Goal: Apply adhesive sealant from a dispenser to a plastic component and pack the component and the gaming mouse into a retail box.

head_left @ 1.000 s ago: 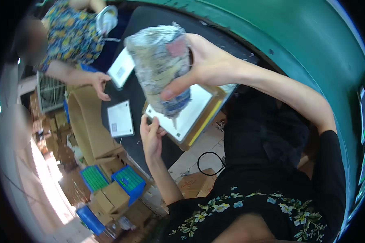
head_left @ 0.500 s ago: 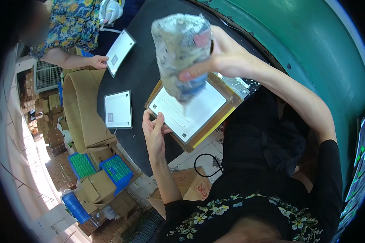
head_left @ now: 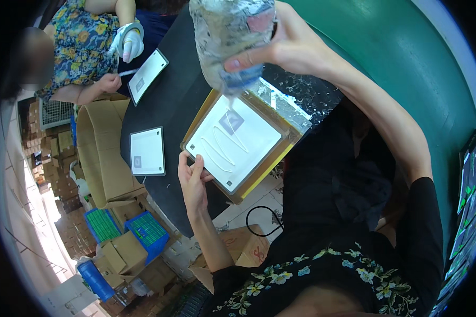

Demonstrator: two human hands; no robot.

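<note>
My right hand (head_left: pixel 296 45) grips a fat glue bottle (head_left: pixel 227 39), its sides smeared grey-white and its nozzle pointing down. Below the nozzle, a thin white glue line (head_left: pixel 217 150) runs in a zigzag over a flat white panel (head_left: pixel 259 140) with rounded corners and a grey square on its face. The panel lies on a brown, tape-edged board (head_left: pixel 292 138). At the panel's lower left corner my left hand (head_left: pixel 194 185) is closed on the edge, thumb on top and fingers partly hidden beneath.
Another white panel (head_left: pixel 148 153) lies on the dark table (head_left: pixel 182 98) to the left. Across from me a co-worker's hand (head_left: pixel 110 83) is at a further panel (head_left: pixel 148 76). An open cardboard box (head_left: pixel 103 153) stands beside the table; a green curved surface (head_left: pixel 386 68) bounds the right.
The bottle has moved up and slightly left, and the glue zigzag has grown longer toward the grey square. The co-worker's gloved hand with a tape roll has come closer to their panel.
</note>
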